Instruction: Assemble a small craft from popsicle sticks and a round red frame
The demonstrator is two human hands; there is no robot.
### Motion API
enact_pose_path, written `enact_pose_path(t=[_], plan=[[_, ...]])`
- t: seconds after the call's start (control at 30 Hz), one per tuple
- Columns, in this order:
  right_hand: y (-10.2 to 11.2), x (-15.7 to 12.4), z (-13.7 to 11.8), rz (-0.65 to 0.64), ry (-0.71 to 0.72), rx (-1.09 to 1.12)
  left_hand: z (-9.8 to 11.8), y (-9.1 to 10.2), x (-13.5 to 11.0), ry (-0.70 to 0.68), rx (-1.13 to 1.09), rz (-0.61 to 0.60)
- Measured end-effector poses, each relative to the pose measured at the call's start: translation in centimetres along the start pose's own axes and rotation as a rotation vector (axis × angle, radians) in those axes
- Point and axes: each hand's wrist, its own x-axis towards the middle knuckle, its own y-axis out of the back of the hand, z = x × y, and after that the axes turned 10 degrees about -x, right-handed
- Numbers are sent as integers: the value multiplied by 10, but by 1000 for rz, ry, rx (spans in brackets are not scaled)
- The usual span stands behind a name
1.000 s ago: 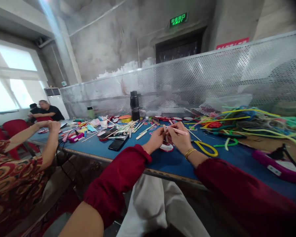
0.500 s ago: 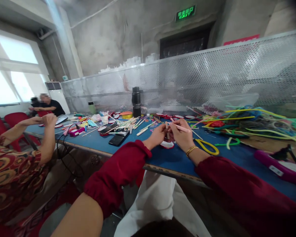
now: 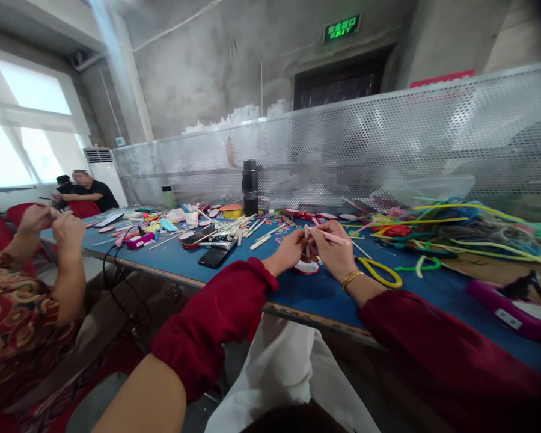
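Over the table's near edge, my left hand point(image 3: 289, 252) is closed, pinching a small pale stick point(image 3: 307, 233) upright at its fingertips. Close beside it, my right hand point(image 3: 334, 251) grips a slim pink pen-like tool point(image 3: 338, 239), whose tip points at the stick. The fingers of both hands nearly meet and partly hide the tip. Just below them lies a round white disc with a red rim point(image 3: 307, 268). A yellow loop of soft cord point(image 3: 385, 278) rests by my right wrist.
On the blue table point(image 3: 247, 276) are a black phone point(image 3: 214, 255), loose sticks point(image 3: 234, 230), a black flask point(image 3: 249, 187) and a purple device point(image 3: 507, 310). A heap of coloured strands point(image 3: 469, 225) lies right. At left, another person's hands point(image 3: 56, 224) are raised.
My hands stay almost in place, with slight shifts of the fingers around the stick and pen-like tool. The neighbouring person's hands have moved left.
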Motion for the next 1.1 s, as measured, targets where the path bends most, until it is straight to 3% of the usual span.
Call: enact_pose_path(t=[0.4,1.1], plan=[[-1,1,5,0,16,-8,-11,2,6,8,-33,4],[0,1,1,-3,1,-1,-8,2,6,19,-13,1]])
